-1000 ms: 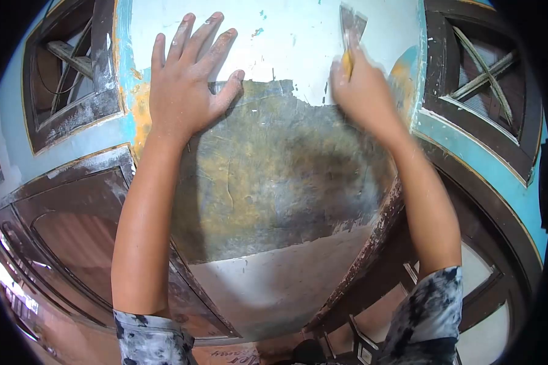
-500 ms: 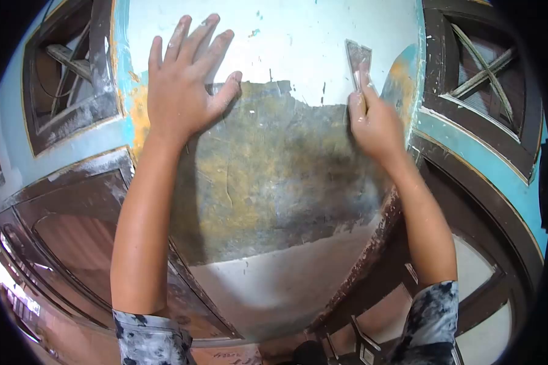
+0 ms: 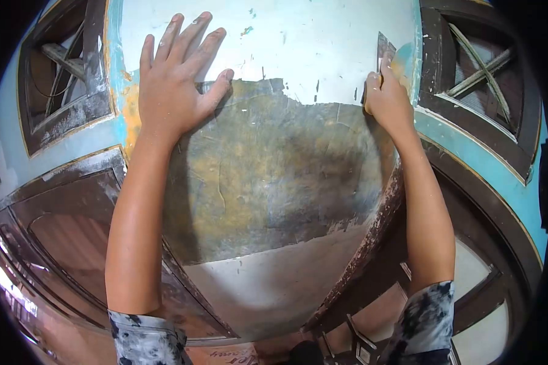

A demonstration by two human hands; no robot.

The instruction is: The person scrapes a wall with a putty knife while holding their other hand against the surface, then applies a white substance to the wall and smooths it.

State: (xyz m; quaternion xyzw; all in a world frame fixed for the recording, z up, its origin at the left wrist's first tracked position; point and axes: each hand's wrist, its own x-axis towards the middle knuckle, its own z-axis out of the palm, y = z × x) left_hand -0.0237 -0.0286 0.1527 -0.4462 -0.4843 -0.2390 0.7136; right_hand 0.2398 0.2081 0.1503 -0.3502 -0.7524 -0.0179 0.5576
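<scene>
My left hand [image 3: 173, 85] lies flat with fingers spread against a wall pillar [image 3: 268, 182], across the line where white paint meets a bare grey-brown patch. My right hand [image 3: 388, 100] grips a metal scraper [image 3: 384, 48] by its yellow handle. The blade points up and rests on the white paint near the pillar's right edge, just above the stripped patch. Both forearms reach up from black-and-white patterned sleeves.
Dark brown wooden door and window frames [image 3: 481, 79] flank the pillar on both sides, edged in turquoise paint [image 3: 475, 152]. White paint [image 3: 274, 36] covers the pillar above the bare patch, and a paler band [image 3: 268, 286] lies below it.
My right hand with the scraper dropped from high on the white paint, then shifted right toward the pillar's edge. My left hand stayed pressed on the wall.
</scene>
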